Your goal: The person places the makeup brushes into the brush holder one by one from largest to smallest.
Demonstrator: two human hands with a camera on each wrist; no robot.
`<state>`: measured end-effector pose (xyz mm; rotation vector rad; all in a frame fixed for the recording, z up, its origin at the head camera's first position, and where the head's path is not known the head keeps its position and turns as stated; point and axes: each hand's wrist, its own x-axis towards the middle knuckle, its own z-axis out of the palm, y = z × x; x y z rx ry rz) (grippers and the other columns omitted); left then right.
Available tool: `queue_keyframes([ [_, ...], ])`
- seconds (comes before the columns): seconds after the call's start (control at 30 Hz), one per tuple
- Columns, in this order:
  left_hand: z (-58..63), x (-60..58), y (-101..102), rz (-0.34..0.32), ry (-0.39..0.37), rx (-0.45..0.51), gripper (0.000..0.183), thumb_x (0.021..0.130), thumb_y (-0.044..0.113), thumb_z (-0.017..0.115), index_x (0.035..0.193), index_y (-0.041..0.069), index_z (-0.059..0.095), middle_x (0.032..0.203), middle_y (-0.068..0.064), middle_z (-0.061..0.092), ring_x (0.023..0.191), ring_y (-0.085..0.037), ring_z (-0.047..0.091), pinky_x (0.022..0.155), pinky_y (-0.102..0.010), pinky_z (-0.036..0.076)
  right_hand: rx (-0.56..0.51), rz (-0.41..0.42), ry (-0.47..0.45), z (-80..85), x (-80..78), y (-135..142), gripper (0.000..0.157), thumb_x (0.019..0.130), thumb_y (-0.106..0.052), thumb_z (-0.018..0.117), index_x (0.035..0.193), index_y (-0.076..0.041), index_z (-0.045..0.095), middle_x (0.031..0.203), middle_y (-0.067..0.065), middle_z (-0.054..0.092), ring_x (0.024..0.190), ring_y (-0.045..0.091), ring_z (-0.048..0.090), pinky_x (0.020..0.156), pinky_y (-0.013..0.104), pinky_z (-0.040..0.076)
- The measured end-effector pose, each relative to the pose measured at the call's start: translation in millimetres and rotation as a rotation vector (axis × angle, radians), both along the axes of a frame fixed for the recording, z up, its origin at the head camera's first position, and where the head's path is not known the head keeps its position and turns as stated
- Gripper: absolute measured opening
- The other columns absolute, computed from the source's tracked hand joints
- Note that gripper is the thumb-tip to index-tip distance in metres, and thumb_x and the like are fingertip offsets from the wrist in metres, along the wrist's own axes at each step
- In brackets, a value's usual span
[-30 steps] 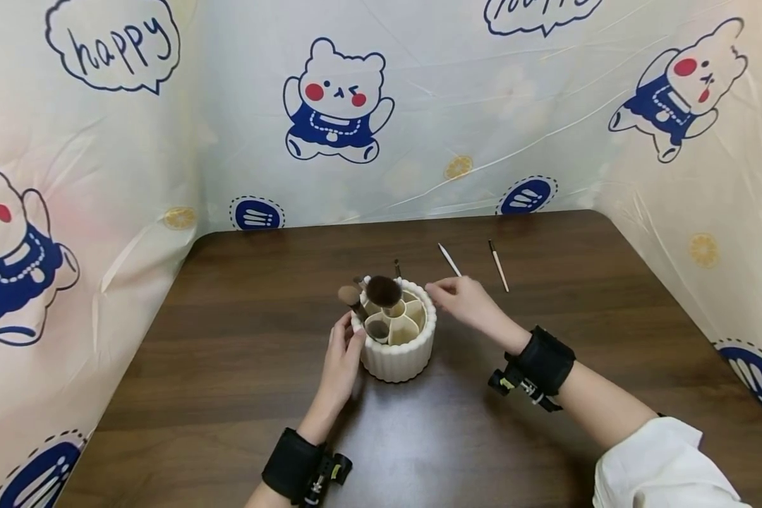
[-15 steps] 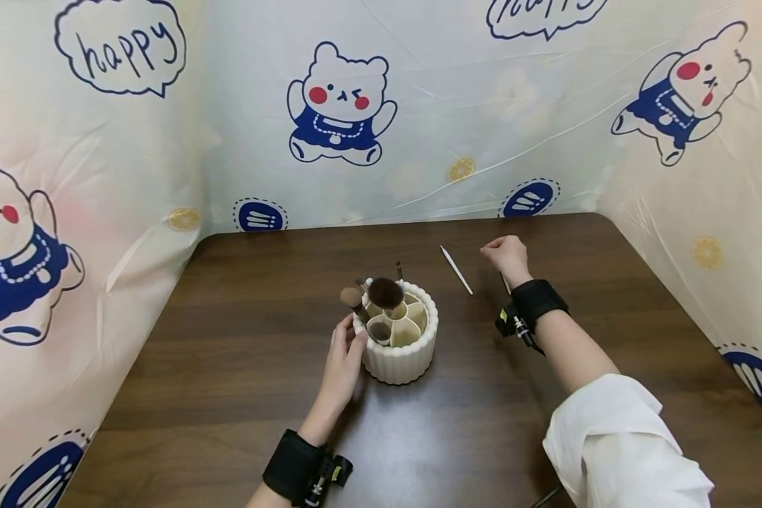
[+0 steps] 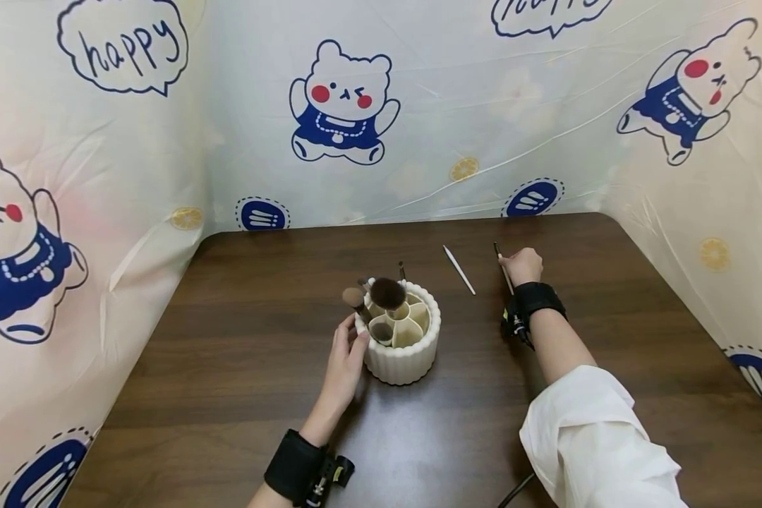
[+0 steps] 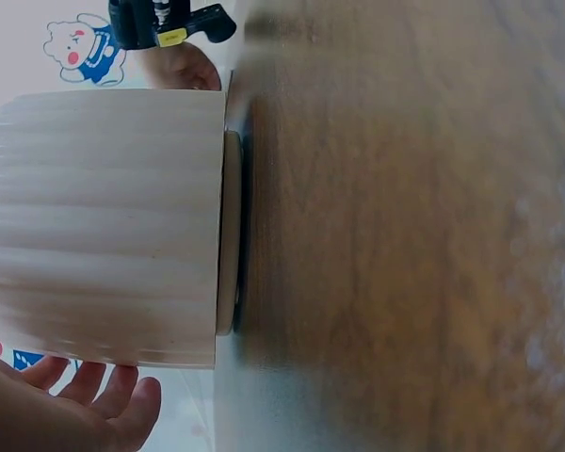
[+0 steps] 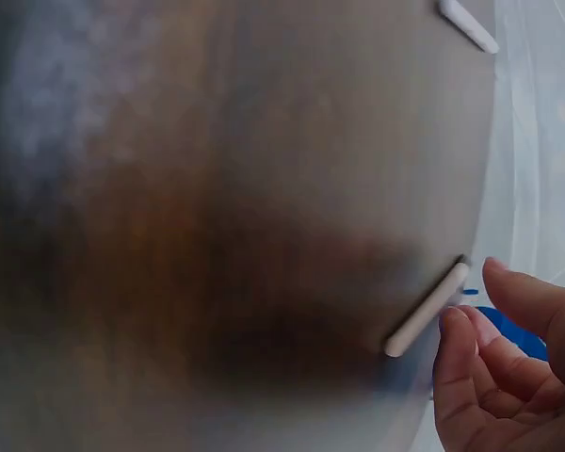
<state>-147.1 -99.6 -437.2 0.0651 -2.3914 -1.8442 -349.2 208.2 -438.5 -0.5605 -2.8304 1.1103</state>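
Observation:
A white ribbed brush holder (image 3: 401, 363) stands upright with several makeup brushes (image 3: 387, 294) in its divided top. My left hand (image 3: 345, 363) rests against its left side, fingertips touching the ribbed wall in the left wrist view. At the right, a thin makeup brush (image 3: 505, 271) with a pale handle and dark end lies on the table. Right beside it is my right hand (image 3: 524, 267); in the right wrist view the thumb and forefinger stand apart next to the pale handle (image 5: 427, 311), with no grip on it visible.
A slim white stick (image 3: 459, 269), pointed at one end, lies between the holder and the right hand. The brown wooden table (image 3: 228, 339) ends against a printed curtain (image 3: 419, 106) at the back and sides. A dark cable (image 3: 516, 490) runs near the right sleeve.
My right hand has moved from beside the holder and the white stick, rightward to the pale-handled brush, then slightly down to it. The left hand and the holder have stayed in place.

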Motion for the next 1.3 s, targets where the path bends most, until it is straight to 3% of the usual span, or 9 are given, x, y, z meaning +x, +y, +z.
queue_keyframes([
  [0.23, 0.5, 0.5, -0.4, -0.013, 0.005, -0.005, 0.051, 0.1, 0.019, 0.042, 0.143, -0.005, 0.032, 0.142, -0.028, 0.037, 0.13, -0.043, 0.043, 0.105, -0.052, 0.039, 0.015, 0.002, -0.021, -2.6, 0.6, -2.0, 0.034, 0.089, -0.022, 0.066, 0.101, 0.01, 0.069, 0.108, 0.028, 0.067, 0.103, 0.044, 0.059, 0.088, 0.049, 0.05],
  [0.57, 0.9, 0.3, 0.4, -0.005, 0.008, -0.002, 0.05, 0.099, 0.018, 0.043, 0.143, -0.004, 0.034, 0.142, -0.027, 0.038, 0.129, -0.042, 0.044, 0.105, -0.051, 0.039, 0.107, 0.026, -0.073, 3.8, 4.4, -2.2, 0.031, 0.091, -0.014, 0.059, 0.107, 0.011, 0.064, 0.108, 0.031, 0.064, 0.1, 0.044, 0.061, 0.085, 0.049, 0.053],
  [0.87, 0.2, 0.7, 0.6, 0.0, 0.007, 0.005, 0.049, 0.099, 0.017, 0.042, 0.143, -0.004, 0.034, 0.142, -0.026, 0.038, 0.13, -0.041, 0.044, 0.105, -0.051, 0.039, 0.103, 0.062, -0.089, 3.7, 4.4, 3.1, 0.037, 0.09, -0.019, 0.058, 0.11, 0.012, 0.061, 0.106, 0.031, 0.062, 0.096, 0.043, 0.06, 0.078, 0.047, 0.052],
  [1.0, -1.0, 0.4, -0.3, -0.003, 0.013, 0.005, 0.05, 0.099, 0.018, 0.042, 0.143, -0.004, 0.034, 0.143, -0.027, 0.038, 0.13, -0.042, 0.043, 0.105, -0.051, 0.039, 0.086, 0.091, -0.037, 13.3, 8.9, 2.9, 0.034, 0.089, -0.018, 0.058, 0.105, 0.011, 0.066, 0.104, 0.03, 0.065, 0.092, 0.043, 0.061, 0.078, 0.047, 0.053],
  [1.17, -1.3, -0.3, -0.4, -0.005, 0.008, -0.001, 0.05, 0.099, 0.018, 0.042, 0.143, -0.004, 0.033, 0.143, -0.027, 0.037, 0.13, -0.042, 0.043, 0.105, -0.051, 0.04, 0.066, 0.162, 0.034, 32.0, 13.1, 0.2, 0.03, 0.089, -0.017, 0.056, 0.098, 0.008, 0.071, 0.105, 0.026, 0.068, 0.096, 0.041, 0.061, 0.089, 0.049, 0.049],
  [1.3, -1.1, -0.3, -0.4, 0.001, 0.006, -0.001, 0.05, 0.098, 0.017, 0.042, 0.143, -0.004, 0.034, 0.143, -0.026, 0.038, 0.129, -0.042, 0.044, 0.105, -0.051, 0.04, 0.016, 0.216, 0.101, 50.2, 16.5, -5.8, 0.03, 0.09, -0.019, 0.057, 0.099, 0.006, 0.071, 0.102, 0.024, 0.069, 0.086, 0.032, 0.062, 0.078, 0.04, 0.05],
])
